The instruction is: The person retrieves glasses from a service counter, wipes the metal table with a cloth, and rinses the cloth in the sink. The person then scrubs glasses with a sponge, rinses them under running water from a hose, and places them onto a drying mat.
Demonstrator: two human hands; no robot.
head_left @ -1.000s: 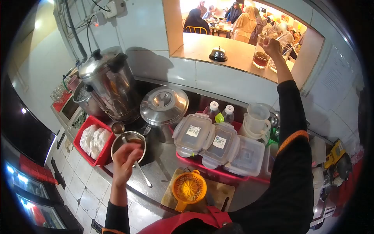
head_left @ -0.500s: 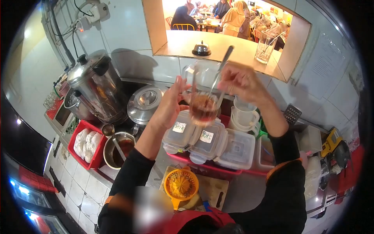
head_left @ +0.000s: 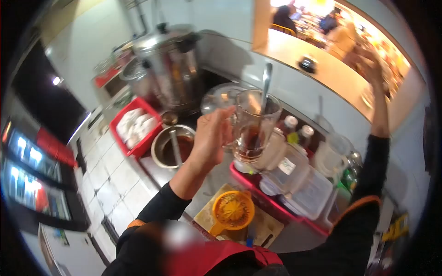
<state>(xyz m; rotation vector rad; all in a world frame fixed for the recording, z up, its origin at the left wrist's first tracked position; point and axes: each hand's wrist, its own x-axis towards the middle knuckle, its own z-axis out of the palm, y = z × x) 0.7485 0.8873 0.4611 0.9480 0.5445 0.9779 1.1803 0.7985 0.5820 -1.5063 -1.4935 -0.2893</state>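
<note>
My left hand (head_left: 214, 135) is closed around the handle of a clear glass mug (head_left: 246, 149). Dark reddish-brown liquid fills the lower part of the mug, and a metal spoon (head_left: 266, 83) leans up out of it. My right hand (head_left: 372, 69) reaches up to the right end of the serving-window ledge (head_left: 294, 50). Motion blurs its fingers, so whether they grip anything is unclear. Just below that hand, a blurred clear glass (head_left: 368, 96) stands on the ledge.
A yellow citrus juicer (head_left: 233, 211) rests on a cutting board (head_left: 271, 230). Lidded plastic containers (head_left: 308, 193) fill a red tray. To the left are a steel bowl (head_left: 159, 158) of brown liquid, a red basket (head_left: 124, 149) with white bags and a large steel urn (head_left: 172, 73). A bell (head_left: 307, 63) sits on the ledge.
My right hand has left the spoon and moved up and right to the window ledge. My left hand now has the mug by its handle. The view has swung to the left.
</note>
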